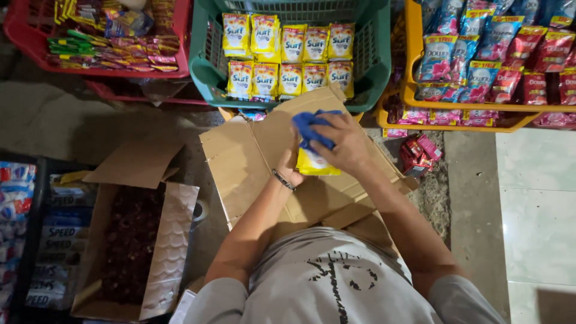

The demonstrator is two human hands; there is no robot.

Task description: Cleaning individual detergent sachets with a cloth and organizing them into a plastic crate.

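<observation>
My right hand (346,143) presses a blue cloth (312,127) onto a yellow sachet (317,163). My left hand (290,169) grips that sachet from the left, a bracelet on its wrist. Both hands hover over an open cardboard box (243,159) in front of me. Just beyond it stands a green basket (207,66) lined with two rows of the same yellow sachets (288,57).
A red basket (24,36) of mixed packets sits far left, a yellow basket (411,90) of blue and red sachets far right. A second open box (174,228) holds dark red packets at lower left. Red sachets (418,153) lie on the floor; white tile (534,210) at right.
</observation>
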